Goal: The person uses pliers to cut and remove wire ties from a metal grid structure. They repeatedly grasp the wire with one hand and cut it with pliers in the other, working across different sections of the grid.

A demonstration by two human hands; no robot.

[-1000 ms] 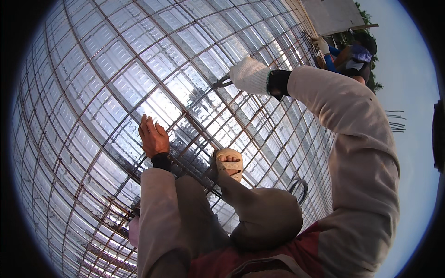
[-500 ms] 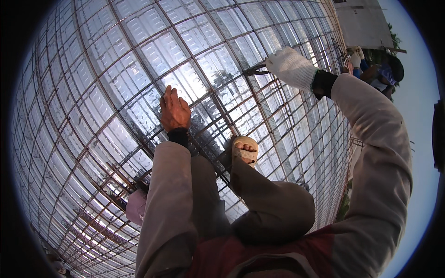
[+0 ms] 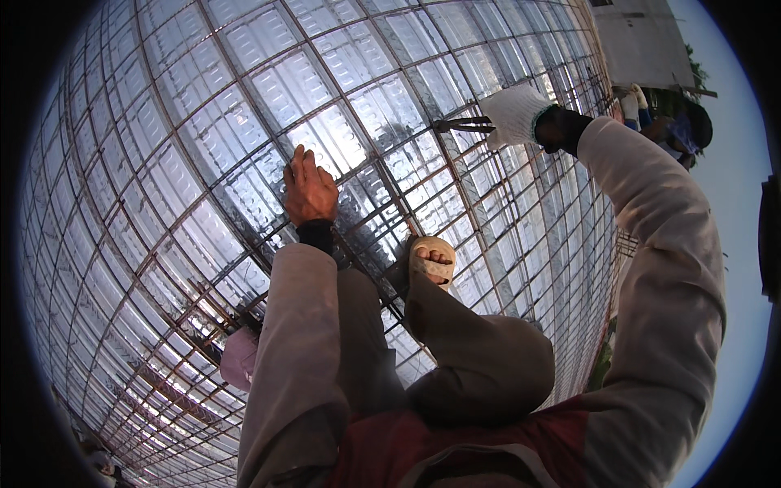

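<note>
My right hand (image 3: 518,114), in a white knit glove, grips dark steel pincers (image 3: 468,124). Their two handles run into the glove, and the jaws sit at a crossing of the rebar mesh (image 3: 376,156). Whether the jaws bite on a tie wire is too small to tell. My bare left hand (image 3: 311,191) is over the mesh, lower and to the left. Its fingers point forward, slightly bent and a little apart, with nothing visible in them.
Shiny ribbed metal decking (image 3: 329,140) lies under the bars. My sandalled foot (image 3: 433,259) stands on the mesh below the pincers. A pinkish cloth-like thing (image 3: 238,358) is beside my left sleeve. Another person (image 3: 682,134) is at the far right, near a grey wall (image 3: 639,45).
My right hand has turned and shifted slightly to the right, so more of the pincers' handles shows. My left fingers have bent a little, and that hand has moved slightly right.
</note>
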